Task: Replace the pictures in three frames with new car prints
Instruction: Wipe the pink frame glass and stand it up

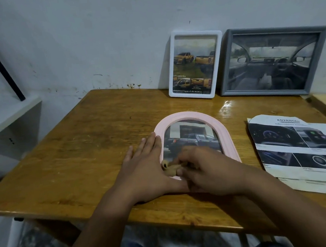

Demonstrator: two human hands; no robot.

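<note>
A pink arched frame (207, 116) lies flat on the wooden table (91, 143), showing a dark pickup print. My left hand (148, 165) rests flat, fingers spread, on the table against the frame's left edge. My right hand (203, 169) covers the frame's lower end, its fingers curled around a small beige ornament (167, 166) at the bottom. A white frame (195, 64) with yellow pickup prints and a grey frame (272, 60) with a car interior print lean upright against the wall.
A car brochure sheet (306, 152) lies on the table's right side. A white shelf unit (3, 124) with a black bar stands at the left. The wall (109, 38) runs directly behind the table.
</note>
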